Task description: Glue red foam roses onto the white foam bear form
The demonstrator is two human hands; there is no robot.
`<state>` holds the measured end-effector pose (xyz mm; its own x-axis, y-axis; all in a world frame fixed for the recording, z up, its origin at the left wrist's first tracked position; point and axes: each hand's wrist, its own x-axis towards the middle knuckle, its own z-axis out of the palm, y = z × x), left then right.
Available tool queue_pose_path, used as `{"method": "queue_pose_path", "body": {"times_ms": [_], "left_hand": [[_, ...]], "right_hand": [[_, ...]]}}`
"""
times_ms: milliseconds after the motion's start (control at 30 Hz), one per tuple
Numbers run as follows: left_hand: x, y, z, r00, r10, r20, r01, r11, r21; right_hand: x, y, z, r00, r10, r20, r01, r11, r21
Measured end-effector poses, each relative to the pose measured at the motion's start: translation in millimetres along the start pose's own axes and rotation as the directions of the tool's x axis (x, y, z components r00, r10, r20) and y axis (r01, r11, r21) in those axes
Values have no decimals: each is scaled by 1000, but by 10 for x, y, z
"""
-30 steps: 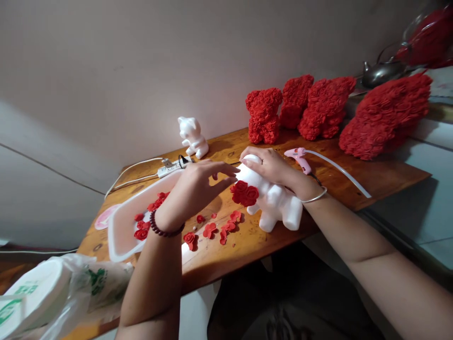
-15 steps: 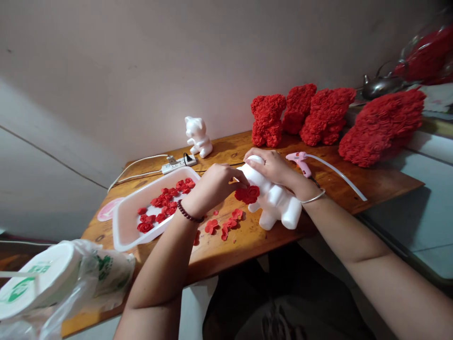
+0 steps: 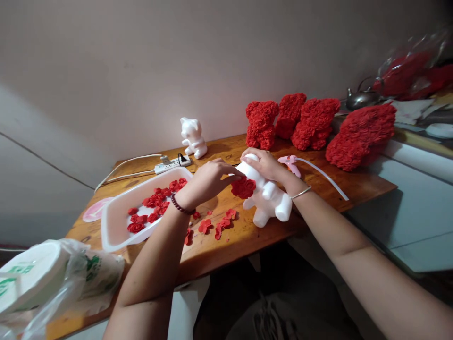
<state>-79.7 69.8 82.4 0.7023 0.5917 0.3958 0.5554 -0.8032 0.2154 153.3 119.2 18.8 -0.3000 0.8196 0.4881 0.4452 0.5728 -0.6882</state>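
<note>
A white foam bear (image 3: 269, 198) leans tilted on the table in front of me, with a cluster of red artificial roses (image 3: 244, 188) at its head. My right hand (image 3: 264, 164) wraps around the top of the head and grips it. From the other side, my left hand (image 3: 216, 177) reaches in with fingers bent together, their tips at the upper edge of the roses; the exact grip is partly hidden. Loose red petals (image 3: 223, 224) lie on the table below. A white plastic tub (image 3: 109, 231) holding red roses (image 3: 136, 227) stands beside my left forearm.
Several red rose-covered bears (image 3: 262, 123) stand at the back right. A pink glue gun (image 3: 290, 164) with a clear glue stick lies behind my right wrist. Behind the tub are a power strip (image 3: 172, 164) and another white foam bear (image 3: 193, 138). A lidded white bucket (image 3: 31, 269) stands front left.
The whole view has shifted, so the table and bears sit further left. My left fingers have straightened somewhat at the roses. My right hand keeps its grip on the foam bear's head.
</note>
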Motion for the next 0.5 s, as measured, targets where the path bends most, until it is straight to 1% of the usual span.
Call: {"method": "queue_pose_path", "body": {"times_ms": [100,133,233,300,333,400,433,467,500], "left_hand": [[-26,51,-77,995,42,-91,-43,999,-12],[-31,70,-71,993,69,-92,-69,998,3],[-22,122,31,988,152,-3,-151,987,63],[1,132,89,985,164,46,-167,983,75],[11,122,89,985,166,54,-169,984,60],[12,63,11,990,143,18,-143,990,9],[-4,11,-60,995,102,-21,-102,995,-4],[-36,-59,-143,997,32,-70,-32,999,1],[-83,-145,-228,990,-64,-123,69,997,30]], "right_hand": [[3,65,-43,1000,-7,-7,8,993,117],[0,71,-54,1000,-3,-9,5,990,144],[5,82,-64,1000,7,3,-8,979,204],[31,104,-47,1000,5,16,-9,971,238],[46,118,-33,1000,5,19,-10,966,260],[64,128,-3,999,34,16,-37,944,328],[58,116,10,998,68,11,-67,924,377],[39,88,19,993,114,5,-105,896,431],[3,45,25,987,162,2,-143,866,479]]}}
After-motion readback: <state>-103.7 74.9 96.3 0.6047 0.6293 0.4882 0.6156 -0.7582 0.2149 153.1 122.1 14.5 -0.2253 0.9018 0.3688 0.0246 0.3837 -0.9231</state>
